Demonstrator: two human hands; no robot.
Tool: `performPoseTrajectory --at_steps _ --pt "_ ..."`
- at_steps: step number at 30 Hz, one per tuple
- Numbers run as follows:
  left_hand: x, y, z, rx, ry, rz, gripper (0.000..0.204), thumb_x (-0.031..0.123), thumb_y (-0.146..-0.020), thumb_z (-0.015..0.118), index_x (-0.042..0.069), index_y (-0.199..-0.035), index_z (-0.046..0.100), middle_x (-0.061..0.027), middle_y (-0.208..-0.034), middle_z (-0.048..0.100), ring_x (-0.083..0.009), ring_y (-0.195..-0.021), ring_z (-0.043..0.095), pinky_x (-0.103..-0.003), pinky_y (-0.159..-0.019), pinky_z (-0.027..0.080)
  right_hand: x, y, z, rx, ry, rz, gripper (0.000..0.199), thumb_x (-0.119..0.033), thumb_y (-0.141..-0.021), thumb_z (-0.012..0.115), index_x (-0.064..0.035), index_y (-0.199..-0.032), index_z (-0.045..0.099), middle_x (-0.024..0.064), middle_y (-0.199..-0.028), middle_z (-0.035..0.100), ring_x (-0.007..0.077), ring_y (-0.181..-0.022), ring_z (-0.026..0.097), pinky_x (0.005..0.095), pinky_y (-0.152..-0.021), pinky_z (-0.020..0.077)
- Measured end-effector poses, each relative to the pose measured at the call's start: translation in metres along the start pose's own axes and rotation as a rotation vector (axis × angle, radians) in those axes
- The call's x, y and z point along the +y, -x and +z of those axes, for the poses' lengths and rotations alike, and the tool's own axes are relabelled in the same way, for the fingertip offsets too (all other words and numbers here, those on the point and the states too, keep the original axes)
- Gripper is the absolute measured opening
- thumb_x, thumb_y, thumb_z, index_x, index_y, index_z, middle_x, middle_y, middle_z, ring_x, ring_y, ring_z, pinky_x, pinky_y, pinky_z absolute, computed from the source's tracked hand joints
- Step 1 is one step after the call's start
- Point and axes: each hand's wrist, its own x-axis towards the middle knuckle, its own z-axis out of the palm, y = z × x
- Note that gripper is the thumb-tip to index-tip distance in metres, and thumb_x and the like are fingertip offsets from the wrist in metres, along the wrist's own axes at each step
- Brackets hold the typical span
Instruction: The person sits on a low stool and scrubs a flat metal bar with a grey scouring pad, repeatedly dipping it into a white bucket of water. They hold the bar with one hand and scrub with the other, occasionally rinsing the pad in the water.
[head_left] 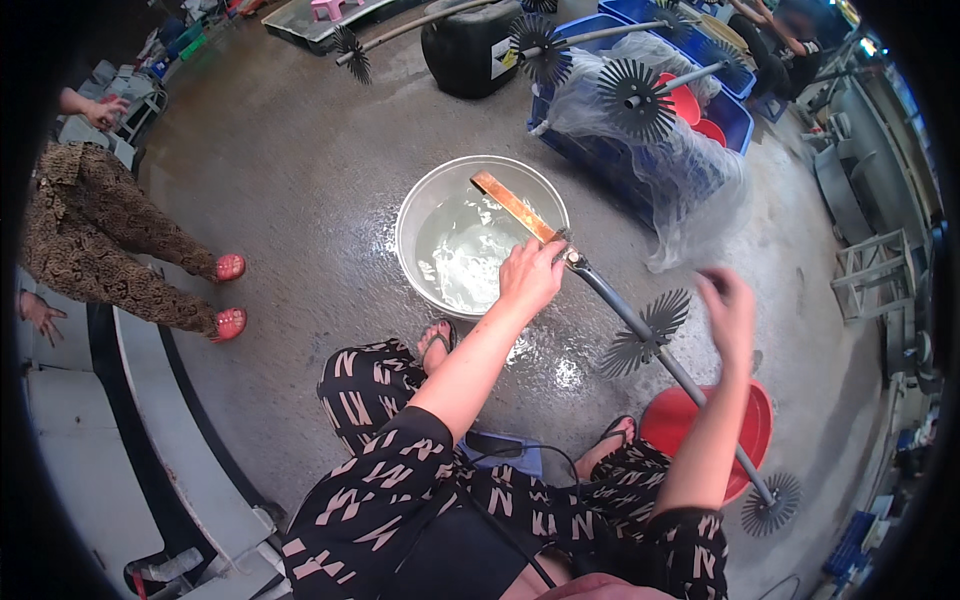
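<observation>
Left hand (528,275) closed over the rod (640,325) right where its dark shaft meets the copper strip (512,205), knuckles up, grip looks firm. Strip runs up and away from that hand, out over the water in the grey bucket (480,235); whether its tip dips in, cannot tell. Rod slants back toward the person, past a spiky black disc (648,330) just right of the left hand, across the red basin (712,430), to a second disc (770,503) at the near end. Right hand (728,312) raised above the shaft, blurred, fingers look loosely spread, holding nothing that shows, apart from the rod. Bucket sits on wet floor (300,180) just beyond the person's sandalled feet.

Judged: to handle this well, keep the left grip at the joint so the long rod doesn't swing, bring the right hand down onto the bare shaft between the discs, clear of the spikes, and keep the strip centred over the bucket, not scraping the rim. Wet floor, so stay planted.

Further off beyond the bucket: more rods with discs lie over a blue crate (640,140) with clear plastic sheet. Another person stands far left.
</observation>
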Motion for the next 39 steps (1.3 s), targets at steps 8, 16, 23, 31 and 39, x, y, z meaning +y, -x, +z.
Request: performPoseTrajectory --at_steps 8,16,23,31,39 --pt "-0.001 0.000 -0.004 -0.007 0.097 -0.025 0.026 0.023 -0.079 0.068 0.020 -0.105 0.066 -0.0086 -0.091 0.061 -0.0313 -0.087 0.061 -0.042 -0.078 0.049 0.039 -0.092 0.171 -0.453 0.049 0.305 0.017 -0.013 -0.075 0.075 -0.0005 -0.085 0.068 0.0047 -0.067 0.064 0.0099 -0.051 0.054 0.0278 -0.047 0.0430" --pt "-0.009 -0.009 -0.005 -0.054 0.245 -0.162 0.032 0.027 -0.075 0.072 0.018 -0.103 0.059 -0.0122 -0.090 0.066 -0.0337 -0.086 0.064 -0.045 -0.074 0.050 0.046 -0.099 0.191 -0.308 -0.036 0.358 0.010 -0.008 -0.078 0.067 0.0012 -0.077 0.065 0.0022 -0.067 0.061 0.0090 -0.060 0.052 0.0279 -0.055 0.0418" --pt "-0.028 -0.011 -0.023 -0.171 0.280 -0.303 0.033 0.033 -0.074 0.072 0.017 -0.100 0.061 -0.0142 -0.083 0.068 -0.0348 -0.084 0.065 -0.045 -0.075 0.050 0.049 -0.110 0.185 -0.560 -0.078 0.228 0.011 -0.010 -0.078 0.068 0.0008 -0.078 0.065 0.0015 -0.069 0.061 0.0095 -0.064 0.052 0.0274 -0.060 0.0430" --pt "-0.016 -0.025 -0.034 -0.283 0.295 -0.335 0.031 0.034 -0.074 0.072 0.017 -0.099 0.065 -0.0145 -0.087 0.069 -0.0336 -0.090 0.065 -0.044 -0.080 0.050 0.050 -0.124 0.201 -0.495 0.094 0.134 0.017 -0.014 -0.076 0.068 -0.0002 -0.072 0.059 0.0005 -0.062 0.052 0.0095 -0.060 0.045 0.0286 -0.055 0.0380" --pt "-0.027 -0.028 -0.042 -0.400 0.264 -0.412 0.034 0.035 -0.073 0.073 0.017 -0.102 0.068 -0.0122 -0.094 0.070 -0.0312 -0.095 0.065 -0.041 -0.084 0.050 0.054 -0.122 0.190 -0.504 0.177 0.118 0.020 -0.018 -0.073 0.069 0.0011 -0.073 0.063 0.0106 -0.062 0.059 0.0157 -0.061 0.054 0.0339 -0.060 0.0453"
